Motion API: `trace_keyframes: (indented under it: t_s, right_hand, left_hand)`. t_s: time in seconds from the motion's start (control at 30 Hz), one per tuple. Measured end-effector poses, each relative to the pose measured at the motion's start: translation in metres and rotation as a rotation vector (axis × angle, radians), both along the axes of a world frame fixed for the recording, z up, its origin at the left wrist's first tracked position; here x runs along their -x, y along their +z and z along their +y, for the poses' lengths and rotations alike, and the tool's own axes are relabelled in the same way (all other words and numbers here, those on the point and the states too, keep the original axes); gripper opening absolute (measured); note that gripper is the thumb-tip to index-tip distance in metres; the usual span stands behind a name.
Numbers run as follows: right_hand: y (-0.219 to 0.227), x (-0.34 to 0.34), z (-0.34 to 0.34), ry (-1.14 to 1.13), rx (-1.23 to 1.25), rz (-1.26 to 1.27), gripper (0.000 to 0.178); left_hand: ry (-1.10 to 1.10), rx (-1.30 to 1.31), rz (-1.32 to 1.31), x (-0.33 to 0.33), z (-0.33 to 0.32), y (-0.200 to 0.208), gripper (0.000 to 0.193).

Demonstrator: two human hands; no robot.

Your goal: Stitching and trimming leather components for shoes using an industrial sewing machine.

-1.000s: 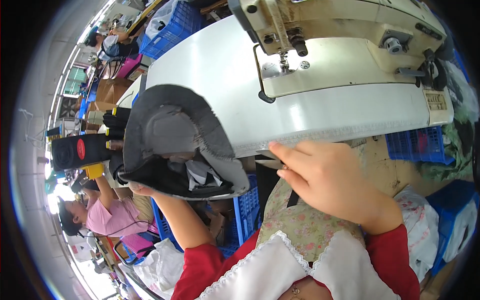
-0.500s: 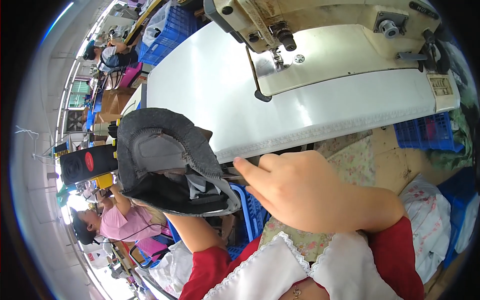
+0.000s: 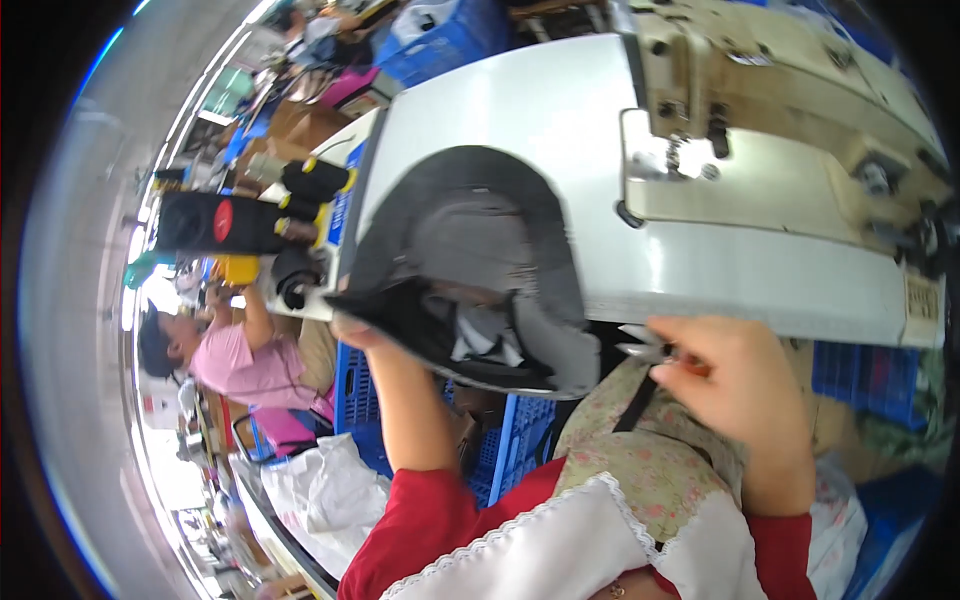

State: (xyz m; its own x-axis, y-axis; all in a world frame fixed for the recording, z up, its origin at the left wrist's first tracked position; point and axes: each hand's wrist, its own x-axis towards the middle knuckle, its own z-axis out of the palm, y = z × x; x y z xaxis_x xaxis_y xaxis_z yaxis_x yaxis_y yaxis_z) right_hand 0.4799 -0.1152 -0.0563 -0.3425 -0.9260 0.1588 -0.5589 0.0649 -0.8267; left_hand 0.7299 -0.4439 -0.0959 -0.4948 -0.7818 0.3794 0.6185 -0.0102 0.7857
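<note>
A dark grey bucket hat [image 3: 465, 245] is held up over the table's near edge, its inside and stitched brim facing me. My left hand [image 3: 352, 330] is closed on the hat's left edge, with most of its fingers hidden behind the fabric. To the right of the hat, my right hand [image 3: 735, 375] grips a pair of thread snips [image 3: 645, 347], whose blades point left toward the brim without touching it. The blades stand apart. A narrow black strip [image 3: 635, 402] hangs below the snips; what it is attached to is unclear.
A sewing machine [image 3: 760, 170] stands at the right of the white table [image 3: 490, 95]. Thread cones [image 3: 318, 178] stand at the left. Blue crates [image 3: 525, 430] sit under the table, near a white bag [image 3: 325, 495]. A person in pink [image 3: 255, 360] sits farther left.
The whole view has shifted, and the hat now faces me more squarely. My right hand has drawn away from the hat's edge, and the snips' blades now show clearly.
</note>
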Motion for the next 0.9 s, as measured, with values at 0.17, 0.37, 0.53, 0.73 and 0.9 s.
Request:
trace_keyframes:
  t_s: [0.17, 0.37, 0.53, 0.73, 0.9]
  right_hand:
    - [-0.019, 0.013, -0.011, -0.135, 0.208, -0.664, 0.033]
    - [-0.022, 0.001, -0.025, -0.225, 0.198, -0.897, 0.023]
    - [-0.034, 0.004, -0.029, -0.275, 0.293, -0.606, 0.018]
    - [-0.022, 0.008, -0.045, -0.287, 0.342, -0.365, 0.022]
    - [-0.029, 0.023, -0.061, -0.206, 0.213, -0.32, 0.027]
  left_hand:
    - [-0.54, -0.014, 0.234, 0.014, 0.004, -0.006, 0.09]
    - [-0.486, -0.254, 0.173, 0.028, 0.027, -0.011, 0.067]
    - [-0.485, -0.443, 0.045, 0.045, 0.046, -0.01, 0.063]
    - [-0.679, -0.483, -0.107, 0.05, 0.054, -0.031, 0.063]
    - [-0.734, -0.645, -0.165, 0.068, 0.073, -0.022, 0.066]
